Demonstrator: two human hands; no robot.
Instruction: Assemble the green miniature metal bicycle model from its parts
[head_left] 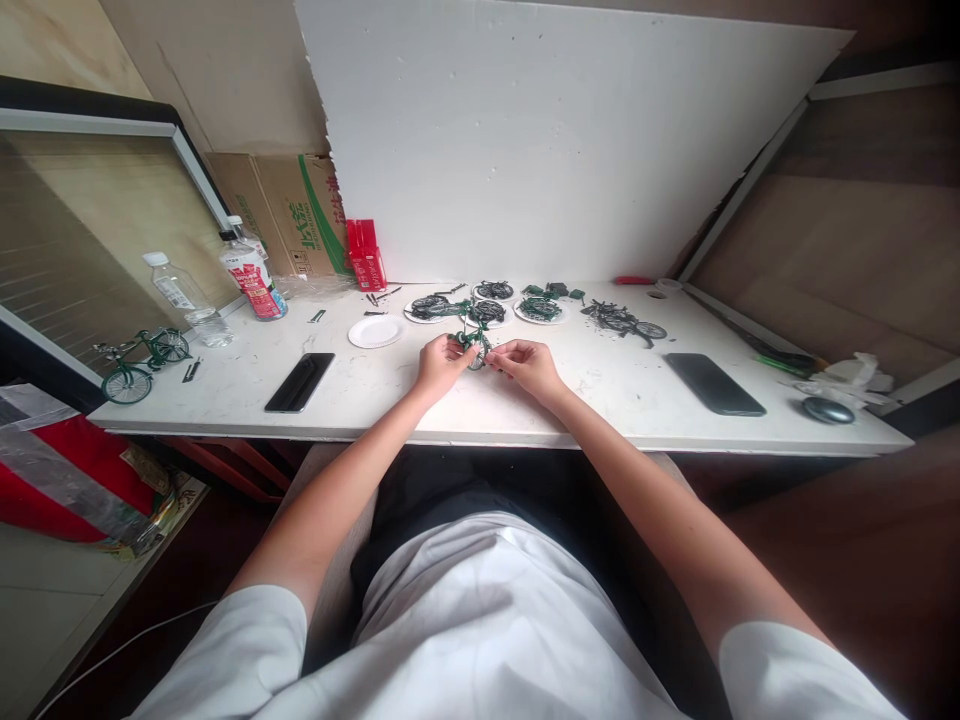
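Observation:
A small green model bicycle [477, 352] is between my hands above the white table, one dark spoked wheel towards me. My left hand [442, 364] is closed on its left side, the thumb against the wheel area. On the other side, my right hand [531, 366] pinches its fingertips together close to the wheel; any part between them is too small to make out. Just beyond are white paper plates holding dark wheels [491, 312] and green parts [540, 308]. To the left lies a bare white plate [376, 331].
Another model bicycle [142, 360] stands at the table's left end, near plastic bottles [255, 280]. Phones lie left [300, 382] and right [714, 384]. A heap of dark parts [624, 322], a red box [365, 255] and a computer mouse [827, 410] are also on the table.

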